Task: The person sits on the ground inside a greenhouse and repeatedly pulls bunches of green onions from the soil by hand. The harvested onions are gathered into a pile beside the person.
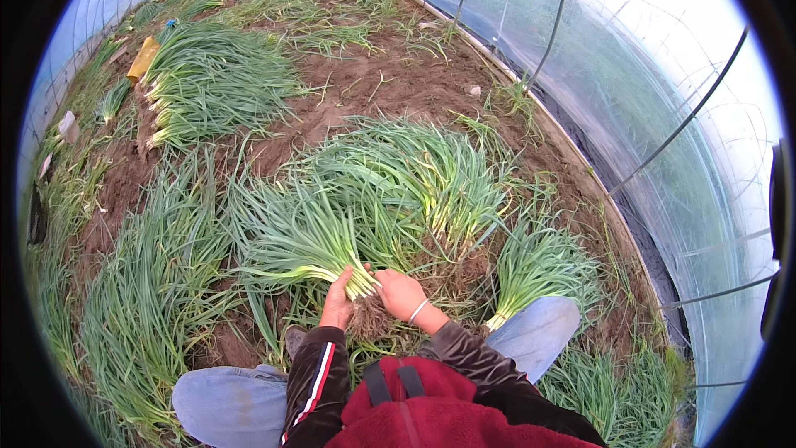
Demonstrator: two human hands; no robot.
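Note:
Between my bent knees is a bunch of leafy green plants [329,230], probably garlic chives or a similar allium, with pale stem bases and brown roots [370,317] hanging below. My left hand [337,300] grips the bunch from the left, thumb along the pale stems. On the other side my right hand [403,296] is curled against the stem bases, its fingertips partly hidden. Just beyond lies a heap of pulled plants [404,168], some with soil on their roots. Beside my right knee rests another bunch [535,274] with clean, pale bases.
Ahead on the left, a large pile of bunches [211,84] lies beside a yellow object [143,58]. Long-leaved plants [155,286] spread by my left knee. Along the right runs a plastic greenhouse wall [622,124] with curved hoops and a low edge board [559,137]. Brown soil [385,87] shows between.

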